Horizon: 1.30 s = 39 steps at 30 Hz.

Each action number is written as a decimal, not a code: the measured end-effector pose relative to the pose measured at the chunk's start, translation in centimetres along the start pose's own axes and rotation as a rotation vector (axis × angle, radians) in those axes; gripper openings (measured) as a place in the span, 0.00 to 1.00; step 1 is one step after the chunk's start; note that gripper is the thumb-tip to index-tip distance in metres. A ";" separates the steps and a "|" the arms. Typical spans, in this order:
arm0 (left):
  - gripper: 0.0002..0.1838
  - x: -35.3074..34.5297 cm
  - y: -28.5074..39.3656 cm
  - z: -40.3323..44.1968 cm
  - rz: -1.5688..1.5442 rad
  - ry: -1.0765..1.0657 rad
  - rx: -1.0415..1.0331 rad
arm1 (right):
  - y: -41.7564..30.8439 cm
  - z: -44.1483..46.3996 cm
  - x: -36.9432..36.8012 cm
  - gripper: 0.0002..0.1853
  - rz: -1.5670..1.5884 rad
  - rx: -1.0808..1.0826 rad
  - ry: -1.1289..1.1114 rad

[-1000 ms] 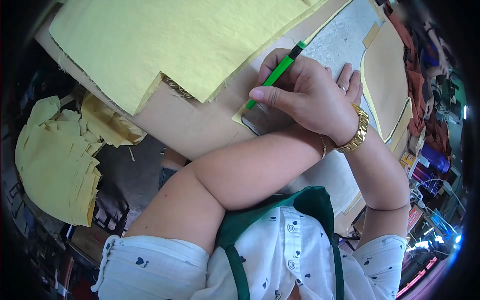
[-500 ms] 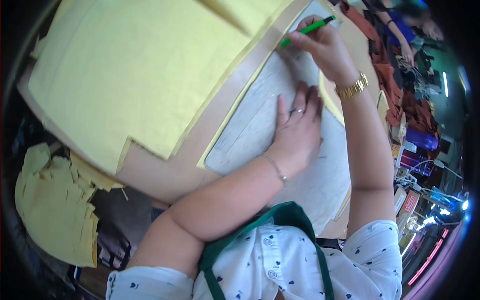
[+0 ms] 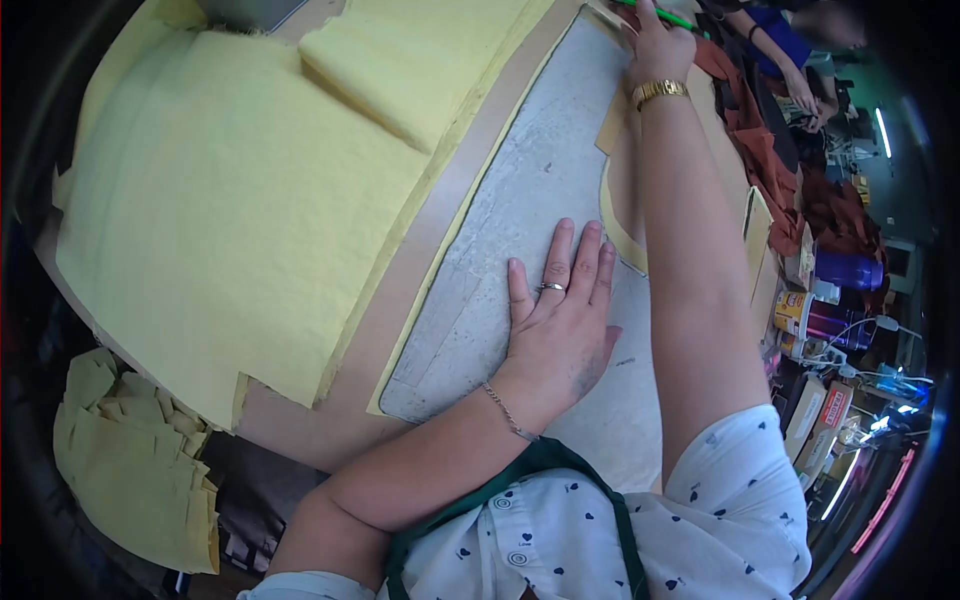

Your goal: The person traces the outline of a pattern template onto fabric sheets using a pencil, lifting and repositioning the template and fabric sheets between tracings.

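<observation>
"What's on the left?"

"A stack of ragged, pale-yellow cloth pieces (image 3: pixel 140 480), then a broad, fuzzy yellow fabric sheet (image 3: pixel 260 210) spread over a smooth tan board (image 3: pixel 290 425)."

"And the middle?"

"A long, flat, scuffed grey template (image 3: pixel 520 190), with a thin yellow layer showing along its edges. The left hand (image 3: pixel 560 325) lies spread on it, palm down, grasping nothing. Spread fingers suit this, I'd say: even pressure should stop the template creeping."

"That hand is nearer the body end, though."

"So the far end is the likelier one to swivel; I'd press firmly."

"And the right hand (image 3: pixel 662 50)?"

"Up by the far end, closed round a slim, bright-green pen (image 3: pixel 680 20). I can't tell whether the tip touches anything. Along an edge, a steady angle and light, snug contact work best."

"Beyond that?"

"Crumpled rust-red cloth (image 3: pixel 770 170)."
</observation>
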<state>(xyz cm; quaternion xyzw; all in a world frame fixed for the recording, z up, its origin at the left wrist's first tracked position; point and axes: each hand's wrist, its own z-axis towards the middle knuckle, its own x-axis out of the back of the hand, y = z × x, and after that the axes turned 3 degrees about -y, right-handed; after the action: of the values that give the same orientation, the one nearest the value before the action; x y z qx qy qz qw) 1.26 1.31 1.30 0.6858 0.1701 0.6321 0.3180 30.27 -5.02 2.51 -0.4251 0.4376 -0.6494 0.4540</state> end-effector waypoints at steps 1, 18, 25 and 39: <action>0.37 0.0 0.0 0.0 -0.011 0.001 -0.001 | 0.3 -0.5 0.9 0.11 0.132 -0.043 -0.041; 0.26 1.7 -0.9 7.1 0.304 -0.010 0.031 | 1.9 -4.9 2.9 0.13 0.966 -0.338 0.181; 0.21 2.5 -4.2 22.0 0.183 0.036 -0.112 | 2.5 -3.3 5.9 0.12 1.005 -0.260 0.589; 0.24 1.4 -4.9 22.6 0.239 0.181 -0.041 | 2.8 1.1 3.7 0.16 0.284 -0.092 0.023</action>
<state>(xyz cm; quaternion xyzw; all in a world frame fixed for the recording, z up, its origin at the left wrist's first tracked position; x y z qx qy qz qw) 24.29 0.84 -0.75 0.6345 0.1021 0.7283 0.2378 31.09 -9.37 0.65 -0.3718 0.5279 -0.5628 0.5160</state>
